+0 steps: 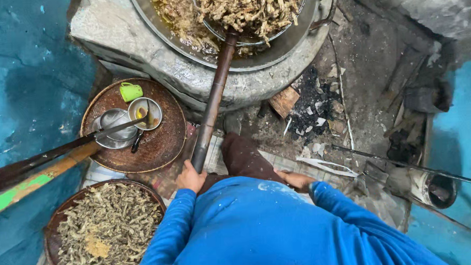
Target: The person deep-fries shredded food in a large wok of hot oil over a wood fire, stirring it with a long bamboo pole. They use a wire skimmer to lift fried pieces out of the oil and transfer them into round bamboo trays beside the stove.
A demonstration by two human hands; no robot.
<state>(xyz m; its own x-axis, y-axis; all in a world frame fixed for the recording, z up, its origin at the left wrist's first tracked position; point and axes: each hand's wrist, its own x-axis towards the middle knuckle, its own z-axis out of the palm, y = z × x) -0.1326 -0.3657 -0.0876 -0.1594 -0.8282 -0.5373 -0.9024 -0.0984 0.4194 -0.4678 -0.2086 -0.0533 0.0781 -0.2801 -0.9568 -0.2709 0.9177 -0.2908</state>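
My left hand (190, 177) grips the near end of a long brown wooden handle (213, 101). The handle runs up to a wire skimmer basket (250, 8) heaped with brown fried strips, resting in a large metal wok (295, 35) of oil on a stone stove (151, 56). My right hand (296, 179) rests flat on my brown-trousered thigh (245, 159), holding nothing. Blue sleeves cover both arms.
A woven tray (166, 141) at left holds a green cup (131, 92), a small metal bowl (144, 113) and a ladle with a long handle. A round basket (55, 233) of pale raw strips sits lower left. Charcoal, ash and firewood (312, 107) lie before the stove; a metal pipe (432, 186) lies at right.
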